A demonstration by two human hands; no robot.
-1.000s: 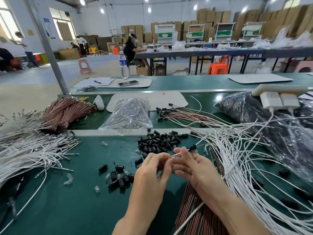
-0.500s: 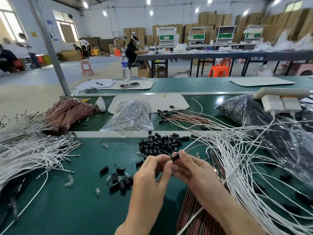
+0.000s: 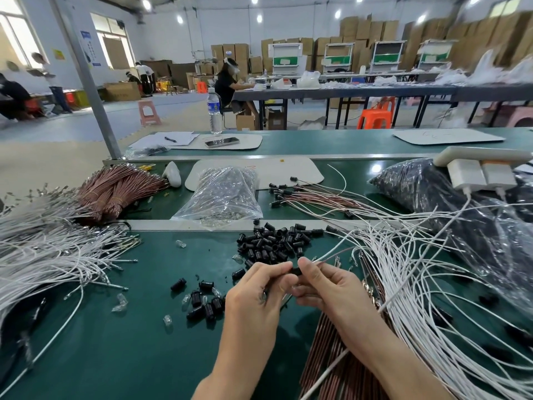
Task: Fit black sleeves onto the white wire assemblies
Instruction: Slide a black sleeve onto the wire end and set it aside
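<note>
Centrally, clear bag (image 3: 222, 192) (glassy bits (image 3: 219, 219)), black sleeves (image 3: 274, 243)

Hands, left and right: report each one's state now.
Left hand: fingers curled, pinching the black sleeve.
Right hand: pinching the same black sleeve from the other end.

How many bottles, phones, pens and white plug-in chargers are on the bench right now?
Water bottle: 1
Phone: 1
Pen: 1
White chargers: 2
Total: 5
</note>
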